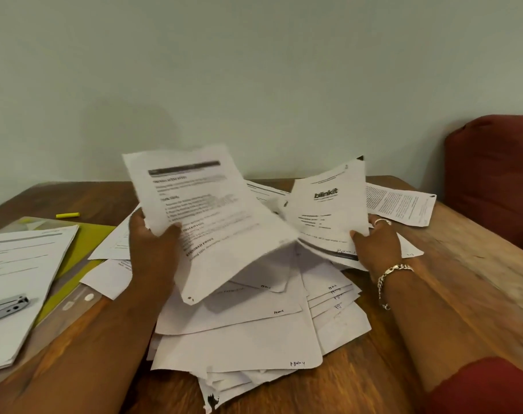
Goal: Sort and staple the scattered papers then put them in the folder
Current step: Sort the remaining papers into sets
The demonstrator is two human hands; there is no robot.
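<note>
A loose heap of white printed papers (pixel 239 330) covers the middle of the wooden table. My left hand (pixel 152 246) grips a lifted printed sheet (pixel 206 216) by its left edge, above the heap. My right hand (pixel 377 243) pinches the lower right edge of a raised sheet with a black logo (pixel 326 204). At the left lies a yellow-green folder (pixel 75 255), partly under a stack of papers (pixel 18 264). A silver stapler (pixel 6 306) rests on that stack.
A yellow highlighter (pixel 67 215) lies at the back left of the table (pixel 463 279). Another printed sheet (pixel 400 207) lies at the back right. A dark red cushion (pixel 493 180) stands beyond the right edge. A pale wall is behind.
</note>
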